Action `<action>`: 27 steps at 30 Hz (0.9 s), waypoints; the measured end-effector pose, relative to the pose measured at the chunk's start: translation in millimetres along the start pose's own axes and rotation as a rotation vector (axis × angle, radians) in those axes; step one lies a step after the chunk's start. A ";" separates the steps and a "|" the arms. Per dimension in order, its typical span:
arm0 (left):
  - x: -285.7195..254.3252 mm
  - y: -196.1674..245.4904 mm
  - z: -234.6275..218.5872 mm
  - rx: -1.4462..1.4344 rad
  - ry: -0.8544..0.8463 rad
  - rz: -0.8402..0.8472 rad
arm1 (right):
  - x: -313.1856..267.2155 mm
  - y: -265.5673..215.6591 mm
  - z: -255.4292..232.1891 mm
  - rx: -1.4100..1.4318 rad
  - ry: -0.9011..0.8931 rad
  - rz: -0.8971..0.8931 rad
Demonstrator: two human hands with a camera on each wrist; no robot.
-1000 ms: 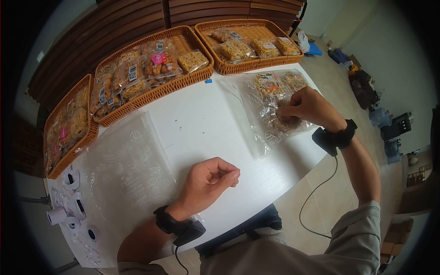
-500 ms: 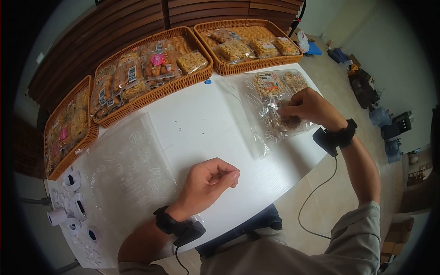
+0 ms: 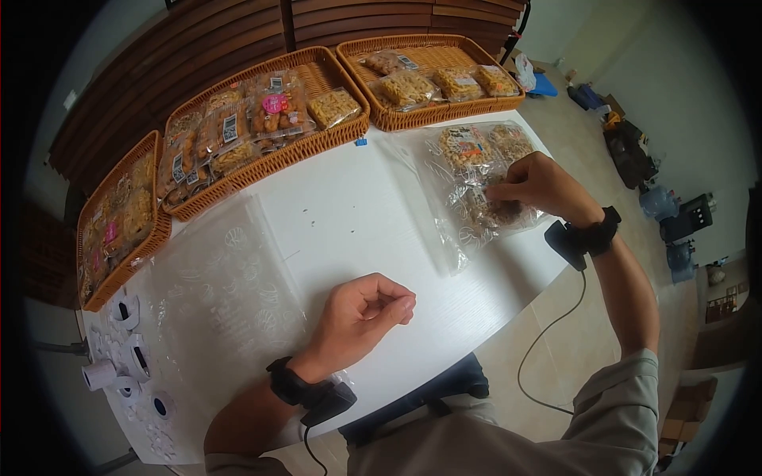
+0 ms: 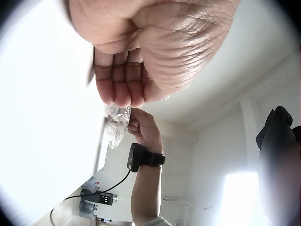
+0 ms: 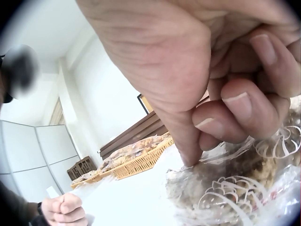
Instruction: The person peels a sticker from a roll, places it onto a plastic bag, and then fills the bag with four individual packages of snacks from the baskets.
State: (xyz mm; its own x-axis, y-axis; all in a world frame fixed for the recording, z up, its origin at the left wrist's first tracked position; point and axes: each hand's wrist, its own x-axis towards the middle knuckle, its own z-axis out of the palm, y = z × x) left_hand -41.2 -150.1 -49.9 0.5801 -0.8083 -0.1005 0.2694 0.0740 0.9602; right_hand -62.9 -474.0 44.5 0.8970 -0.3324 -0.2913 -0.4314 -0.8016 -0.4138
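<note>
A clear printed plastic bag holding several packaged snacks lies at the right side of the white table. My right hand is over its near right part, with thumb and curled fingers pinching at the film. In the right wrist view the thumb tip meets the bag and the fingers are bent close above it. My left hand rests near the table's front edge, fingers loosely curled, nothing showing between them. Just left of it, a flat clear bag lies on the table, its near edge partly behind the left arm.
Three wicker baskets line the far side: a left one, a middle one and a right one, all with packaged snacks. White rolls of labels and scraps lie at the left edge. A small blue clip is near the baskets.
My right hand stays at the filled bag with only a slight shift of the fingers over the snack pack. The left hand has not moved.
</note>
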 end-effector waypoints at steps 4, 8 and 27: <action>0.3 -1.8 -1.3 -0.006 -0.014 0.010 | -3.9 -0.8 1.0 0.039 0.039 -0.026; 0.2 -1.6 -0.2 -0.015 -0.007 -0.003 | -6.8 -3.5 4.3 0.047 0.074 -0.074; 0.3 -3.6 -2.1 -0.009 -0.021 0.024 | -8.6 -8.8 4.2 0.008 0.035 -0.060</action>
State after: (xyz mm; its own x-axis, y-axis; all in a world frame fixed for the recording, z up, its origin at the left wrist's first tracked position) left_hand -40.4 -149.4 -53.9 0.5700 -0.8185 -0.0720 0.2629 0.0986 0.9598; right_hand -67.2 -462.0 47.0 0.9242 -0.3007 -0.2353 -0.3769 -0.8168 -0.4367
